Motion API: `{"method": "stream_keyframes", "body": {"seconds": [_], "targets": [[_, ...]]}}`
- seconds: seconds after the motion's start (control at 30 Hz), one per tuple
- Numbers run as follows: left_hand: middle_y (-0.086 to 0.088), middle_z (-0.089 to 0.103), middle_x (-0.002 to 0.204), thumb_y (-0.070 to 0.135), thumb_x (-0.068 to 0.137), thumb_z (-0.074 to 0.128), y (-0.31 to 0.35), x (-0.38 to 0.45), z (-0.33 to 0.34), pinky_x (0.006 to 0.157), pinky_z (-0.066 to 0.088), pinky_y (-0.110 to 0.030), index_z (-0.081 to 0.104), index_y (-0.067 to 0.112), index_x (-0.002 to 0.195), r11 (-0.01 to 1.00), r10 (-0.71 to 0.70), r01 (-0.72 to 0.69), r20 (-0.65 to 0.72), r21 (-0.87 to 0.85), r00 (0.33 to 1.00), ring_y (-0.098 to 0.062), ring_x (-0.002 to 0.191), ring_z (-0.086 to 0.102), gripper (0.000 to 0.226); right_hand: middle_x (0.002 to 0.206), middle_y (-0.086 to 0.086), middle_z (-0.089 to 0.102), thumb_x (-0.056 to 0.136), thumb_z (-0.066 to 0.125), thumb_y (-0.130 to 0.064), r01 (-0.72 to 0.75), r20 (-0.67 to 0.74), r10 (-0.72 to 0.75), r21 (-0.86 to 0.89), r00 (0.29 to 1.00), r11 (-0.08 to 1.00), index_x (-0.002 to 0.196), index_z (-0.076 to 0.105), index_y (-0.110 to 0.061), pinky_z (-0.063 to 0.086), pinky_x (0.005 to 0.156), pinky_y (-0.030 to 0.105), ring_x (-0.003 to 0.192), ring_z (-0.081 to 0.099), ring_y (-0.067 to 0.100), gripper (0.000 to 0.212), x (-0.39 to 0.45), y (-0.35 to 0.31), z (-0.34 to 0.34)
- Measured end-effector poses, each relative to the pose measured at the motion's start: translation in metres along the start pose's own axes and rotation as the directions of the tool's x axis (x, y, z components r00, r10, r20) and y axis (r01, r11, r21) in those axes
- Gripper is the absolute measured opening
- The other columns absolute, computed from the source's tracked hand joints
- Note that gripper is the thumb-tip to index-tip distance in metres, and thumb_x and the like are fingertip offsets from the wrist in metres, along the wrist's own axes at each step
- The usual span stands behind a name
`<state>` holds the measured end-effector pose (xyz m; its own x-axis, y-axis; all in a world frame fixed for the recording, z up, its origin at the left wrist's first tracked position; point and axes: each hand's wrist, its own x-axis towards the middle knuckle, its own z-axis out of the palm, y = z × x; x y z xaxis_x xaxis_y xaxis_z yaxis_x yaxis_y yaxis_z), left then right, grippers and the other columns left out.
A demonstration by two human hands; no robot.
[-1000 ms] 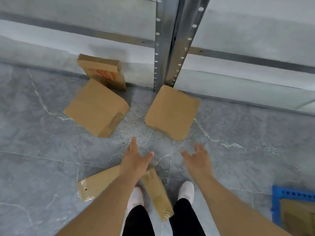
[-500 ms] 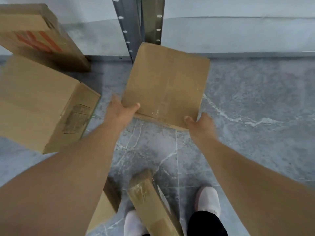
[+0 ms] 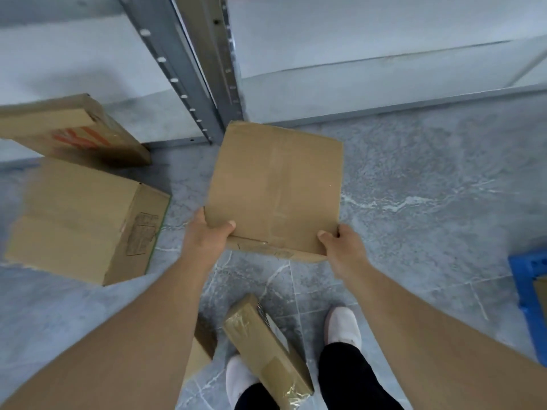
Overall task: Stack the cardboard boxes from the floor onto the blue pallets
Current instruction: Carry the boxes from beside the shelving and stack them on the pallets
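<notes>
Now both hands [image 3: 207, 236] grip the square box [image 3: 275, 190], previously untouched.

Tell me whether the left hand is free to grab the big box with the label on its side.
Probably not right now: the left hand grips the flat cardboard box together with the right hand. The big labelled box lies unobstructed on the floor to its left.

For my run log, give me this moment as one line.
phase: pickup | left hand: grips flat box near corner | right hand: grips other corner | blue pallet: right
</notes>
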<state>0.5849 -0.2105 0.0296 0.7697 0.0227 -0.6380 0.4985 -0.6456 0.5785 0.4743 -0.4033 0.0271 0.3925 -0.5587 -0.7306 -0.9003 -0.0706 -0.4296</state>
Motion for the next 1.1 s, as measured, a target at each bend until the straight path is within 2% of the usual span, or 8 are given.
{"method": "stream_keyframes", "body": {"seconds": [0.17,0.33,0.47,0.6,0.7,0.87,1.0,1.1], "targets": [[-0.008,0.049,0.133,0.019,0.087,0.062,0.046,-0.090,-0.023,0.089,0.032,-0.026,0.031,0.016,0.143,1.000,-0.026,0.026,0.077,-0.008,0.997,-0.025,0.119,0.048,0.064,0.110,0.017,0.060,0.091,0.054,-0.020,-0.017,-0.015,0.018,0.038,1.000,0.999,0.116,0.054,-0.003,0.040,0.074,0.031,0.100,0.057,0.031,0.031,-0.074,-0.011,-0.078],[-0.004,0.041,0.144,0.025,0.092,0.054,0.097,-0.184,-0.056,0.101,0.034,-0.033,0.026,0.020,0.146,0.999,0.025,-0.029,0.136,0.030,0.990,-0.024,0.127,0.042,0.061,0.110,0.017,0.061,0.090,0.054,-0.015,-0.003,-0.030,0.007,0.116,1.000,0.993,0.116,0.055,-0.002,0.039,0.074,0.030,0.094,0.056,0.028,0.030,-0.162,-0.024,-0.160],[-0.002,0.038,0.147,0.025,0.094,0.050,0.138,-0.248,-0.082,0.111,0.030,-0.039,0.025,0.021,0.147,0.986,0.138,-0.155,0.241,0.053,0.961,-0.023,0.133,0.038,0.059,0.100,0.009,0.058,0.091,0.052,-0.016,0.049,-0.110,-0.029,0.192,0.994,0.980,0.118,0.055,-0.004,0.041,0.067,0.029,0.087,0.054,0.023,0.029,-0.235,-0.025,-0.214],[-0.003,0.045,0.140,0.021,0.094,0.050,0.167,-0.308,-0.097,0.102,0.033,-0.033,0.032,0.018,0.143,0.951,0.263,-0.297,0.277,0.086,0.924,-0.024,0.127,0.043,0.053,0.106,0.010,0.060,0.093,0.048,-0.014,0.060,-0.199,0.002,0.306,0.980,0.950,0.124,0.052,-0.008,0.040,0.074,0.029,0.091,0.055,0.024,0.033,-0.309,-0.017,-0.251],[-0.008,0.043,0.143,0.017,0.094,0.050,0.178,-0.354,-0.101,0.107,0.031,-0.033,0.030,0.013,0.144,0.928,0.309,-0.364,0.377,0.083,0.873,-0.026,0.128,0.042,0.053,0.111,0.011,0.059,0.093,0.045,-0.015,0.041,-0.252,0.061,0.381,0.966,0.924,0.123,0.049,-0.009,0.044,0.071,0.031,0.090,0.054,0.024,0.031,-0.366,0.003,-0.274],[-0.005,0.031,0.151,0.024,0.095,0.049,0.194,-0.426,-0.083,0.112,0.025,-0.037,0.016,0.017,0.149,0.879,0.359,-0.465,0.502,0.101,0.787,-0.025,0.136,0.033,0.064,0.111,0.010,0.057,0.093,0.041,-0.013,0.036,-0.349,0.156,0.487,0.924,0.873,0.124,0.046,-0.007,0.045,0.080,0.038,0.101,0.055,0.028,0.032,-0.437,0.055,-0.306],[-0.005,0.033,0.150,0.024,0.095,0.049,0.209,-0.473,-0.054,0.111,0.029,-0.042,0.019,0.017,0.149,0.822,0.405,-0.561,0.587,0.103,0.701,-0.026,0.135,0.035,0.062,0.101,0.005,0.052,0.095,0.039,-0.013,0.055,-0.443,0.230,0.543,0.867,0.838,0.124,0.046,-0.008,0.043,0.082,0.038,0.092,0.050,0.023,0.030,-0.474,0.098,-0.328],[-0.006,0.039,0.147,0.024,0.095,0.049,0.215,-0.505,-0.029,0.110,0.031,-0.041,0.023,0.017,0.148,0.788,0.410,-0.604,0.634,0.115,0.656,-0.027,0.131,0.040,0.059,0.109,0.006,0.054,0.096,0.040,-0.015,0.068,-0.475,0.280,0.592,0.834,0.803,0.128,0.043,-0.010,0.042,0.080,0.035,0.095,0.050,0.023,0.033,-0.495,0.134,-0.341]]}}
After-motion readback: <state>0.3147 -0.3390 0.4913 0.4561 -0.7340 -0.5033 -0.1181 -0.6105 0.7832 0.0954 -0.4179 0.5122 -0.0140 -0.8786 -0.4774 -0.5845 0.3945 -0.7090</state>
